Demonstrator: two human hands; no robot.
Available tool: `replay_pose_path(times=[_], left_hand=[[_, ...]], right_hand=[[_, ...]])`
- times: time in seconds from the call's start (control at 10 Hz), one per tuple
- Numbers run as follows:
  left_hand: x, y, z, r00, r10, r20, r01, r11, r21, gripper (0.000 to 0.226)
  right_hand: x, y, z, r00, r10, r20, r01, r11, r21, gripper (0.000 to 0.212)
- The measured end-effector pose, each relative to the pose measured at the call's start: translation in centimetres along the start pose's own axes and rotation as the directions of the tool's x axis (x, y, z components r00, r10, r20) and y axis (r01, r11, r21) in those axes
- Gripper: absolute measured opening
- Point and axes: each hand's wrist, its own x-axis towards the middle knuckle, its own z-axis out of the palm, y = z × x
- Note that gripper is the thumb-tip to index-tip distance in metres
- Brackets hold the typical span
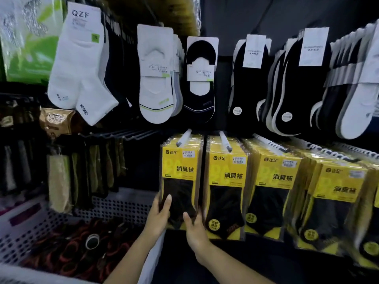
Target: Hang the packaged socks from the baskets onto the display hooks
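The glossy, plastic-wrapped yellow-and-black sock pack (pixel 180 181), printed "消臭袜", hangs foremost on the leftmost white display hook (pixel 184 137), its lower edges clasped by the left hand (pixel 159 216) and right hand (pixel 194 228) with thumbs across its front, beside a white perforated plastic basket (pixel 20 228) and below a white ribbed "QZF" sock (pixel 78 58).

Only brand readable up top is "QZF", in dark letters on the white ankle sock (pixel 78 64) at the upper left. The leftmost yellow pack (pixel 180 160) says "达足" by a little logo plus "消臭袜" in big black characters, and the yellow pack beside it (pixel 227 171) carries the same print. The white price stickers (pixel 188 154) on them are too blurry to read tbh.
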Motion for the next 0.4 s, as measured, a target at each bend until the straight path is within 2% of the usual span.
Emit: replay_pose_path(times=[0.2,0.3,0.4], left_hand=[[0.0,0.3,0.4,0.999,0.005,-0.036,-0.004,1.0,0.019,0.048],[-1.2,1.5,0.4,0.995,0.001,-0.1,-0.005,0.999,-0.043,0.049],[-4.7,0.8,0.6,0.992,-0.027,-0.127,0.022,0.999,-0.041,0.061]], right_hand=[[1.0,0.1,0.3,0.999,0.049,0.015,-0.049,0.998,0.029,0.059],[-0.1,-0.3,-0.1,0.995,0.091,0.03,-0.094,0.991,0.092,0.059],[-2.2,1.1,-0.4,0.978,0.189,0.083,-0.195,0.979,0.064,0.062]])
